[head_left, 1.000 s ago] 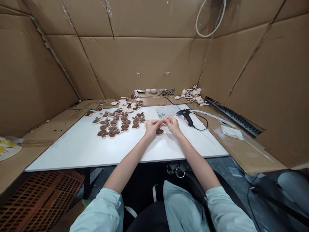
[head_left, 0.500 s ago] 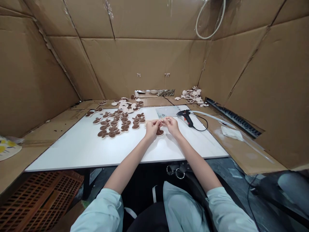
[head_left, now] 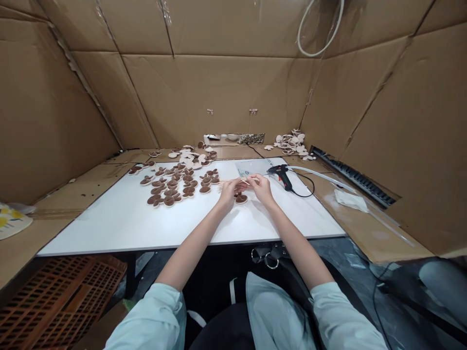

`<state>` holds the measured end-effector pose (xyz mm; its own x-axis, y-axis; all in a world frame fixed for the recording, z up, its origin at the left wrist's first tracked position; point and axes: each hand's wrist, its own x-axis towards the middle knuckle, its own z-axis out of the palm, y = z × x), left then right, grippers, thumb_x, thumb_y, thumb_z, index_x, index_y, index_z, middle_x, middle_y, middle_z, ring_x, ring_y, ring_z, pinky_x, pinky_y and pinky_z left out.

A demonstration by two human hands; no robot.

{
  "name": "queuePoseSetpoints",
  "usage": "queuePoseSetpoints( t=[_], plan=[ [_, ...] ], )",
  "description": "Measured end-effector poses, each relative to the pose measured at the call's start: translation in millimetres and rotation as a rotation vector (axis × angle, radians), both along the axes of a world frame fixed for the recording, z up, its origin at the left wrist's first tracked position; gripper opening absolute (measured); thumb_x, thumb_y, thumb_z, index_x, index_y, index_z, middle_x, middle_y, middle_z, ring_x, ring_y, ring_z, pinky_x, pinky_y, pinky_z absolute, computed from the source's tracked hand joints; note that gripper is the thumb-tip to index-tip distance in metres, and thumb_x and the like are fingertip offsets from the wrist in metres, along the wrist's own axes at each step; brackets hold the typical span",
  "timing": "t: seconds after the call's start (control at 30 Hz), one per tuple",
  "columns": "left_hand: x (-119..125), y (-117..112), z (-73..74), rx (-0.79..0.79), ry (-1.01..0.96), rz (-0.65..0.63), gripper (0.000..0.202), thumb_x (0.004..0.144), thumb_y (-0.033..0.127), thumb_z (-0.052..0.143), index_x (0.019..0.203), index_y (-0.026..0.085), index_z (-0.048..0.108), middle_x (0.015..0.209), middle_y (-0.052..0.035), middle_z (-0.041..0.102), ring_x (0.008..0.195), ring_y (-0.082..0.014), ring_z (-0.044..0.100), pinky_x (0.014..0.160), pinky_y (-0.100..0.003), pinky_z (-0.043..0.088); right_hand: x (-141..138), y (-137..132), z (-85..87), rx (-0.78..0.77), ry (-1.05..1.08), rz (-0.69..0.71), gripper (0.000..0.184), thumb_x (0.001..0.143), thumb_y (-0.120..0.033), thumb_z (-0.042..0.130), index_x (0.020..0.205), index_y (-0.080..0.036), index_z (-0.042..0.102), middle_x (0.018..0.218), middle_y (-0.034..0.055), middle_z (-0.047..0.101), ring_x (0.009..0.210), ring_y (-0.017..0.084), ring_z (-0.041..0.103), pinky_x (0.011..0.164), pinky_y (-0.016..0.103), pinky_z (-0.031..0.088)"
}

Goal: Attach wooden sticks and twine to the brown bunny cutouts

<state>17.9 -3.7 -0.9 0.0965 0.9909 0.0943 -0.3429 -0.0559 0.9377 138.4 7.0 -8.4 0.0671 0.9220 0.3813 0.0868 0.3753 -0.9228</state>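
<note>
My left hand (head_left: 229,193) and my right hand (head_left: 261,189) sit close together above the white table (head_left: 116,226), with their fingertips pinching a thin wooden stick (head_left: 233,181). Just below my hands lies a flat lobed piece (head_left: 241,198) with a cream rim and brown centre. My fingers do not clearly touch it. Several similar pieces (head_left: 170,189) are laid out on the table to the left of my left hand.
A black and orange hot glue gun (head_left: 281,177) lies right of my right hand, beside a clear plastic sheet (head_left: 252,167). Cream pieces (head_left: 290,145) are heaped at the back right. Cardboard walls surround the table, and an orange plastic crate (head_left: 62,304) sits below left.
My hands have shifted slightly lower on the table, nearer the brown and cream piece. Both hands keep the stick pinched between them.
</note>
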Motion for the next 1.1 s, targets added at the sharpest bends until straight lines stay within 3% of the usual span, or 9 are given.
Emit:
queuePoseSetpoints(
  t=[0.13,0.3,0.47,0.63,0.9,1.1],
  plan=[
    [0,0,0.8,0.011,0.022,0.047,0.025,0.064,0.038,0.06,0.06,0.013,0.061,0.058,-0.0038,0.061,0.056,-0.0121,0.056,0.062,-0.025,0.043,-2,-2,1.9,0.008,0.012,0.051,0.026,0.065,-0.043,0.058,0.072,-0.018,0.058,0.075,0.0041,0.064,0.07,0.017,0.062,0.066,0.031,0.052],
    [1,-2,1.3,0.078,0.055,0.089,0.022,0.065,0.036,0.059,0.06,0.014,0.06,0.057,-0.0009,0.058,0.056,-0.0099,0.052,0.057,-0.022,0.04,-4,-7,5.7,0.017,0.017,0.104,0.038,0.058,-0.036,0.067,0.092,-0.02,0.057,0.09,0.0042,0.064,0.078,0.016,0.062,0.068,0.03,0.052],
    [2,-4,-1.1,0.106,0.096,0.065,0.025,0.064,0.037,0.058,0.056,0.014,0.059,0.055,-0.0003,0.055,0.052,-0.0092,0.048,0.052,-0.022,0.038,-1,-8,5.4,0.141,-0.178,0.021,0.019,0.067,-0.036,0.061,0.076,-0.02,0.063,0.083,0.0045,0.063,0.073,0.015,0.06,0.068,0.03,0.051],
    [-1,-2,-3.3,0.138,0.132,0.09,0.015,0.061,0.028,0.058,0.058,0.014,0.063,0.062,-0.0024,0.061,0.06,-0.012,0.052,0.06,-0.024,0.041,2,-5,0.7,0.286,-0.32,-0.023,0.017,0.072,-0.035,0.056,0.074,-0.021,0.066,0.082,0.0055,0.061,0.078,0.017,0.059,0.068,0.03,0.051],
    [-9,-1,-0.2,0.292,0.465,0.289,0.003,0.056,0.018,0.064,0.056,0.017,0.067,0.069,-0.0057,0.064,0.064,-0.0158,0.057,0.064,-0.026,0.043,5,-3,-0.6,0.338,-0.587,-0.061,0.013,0.073,-0.017,0.053,0.074,-0.022,0.065,0.082,0.0049,0.065,0.08,0.019,0.06,0.076,0.032,0.046],
    [-10,-7,0.9,0.347,0.582,0.179,0.008,0.064,0.021,0.062,0.064,0.019,0.07,0.059,-0.0032,0.064,0.057,-0.0156,0.056,0.063,-0.027,0.041,7,-1,-1.2,0.322,-0.701,-0.047,0.021,0.07,-0.008,0.05,0.079,-0.021,0.065,0.085,0.0051,0.067,0.083,0.02,0.061,0.077,0.033,0.045]
  ],
)
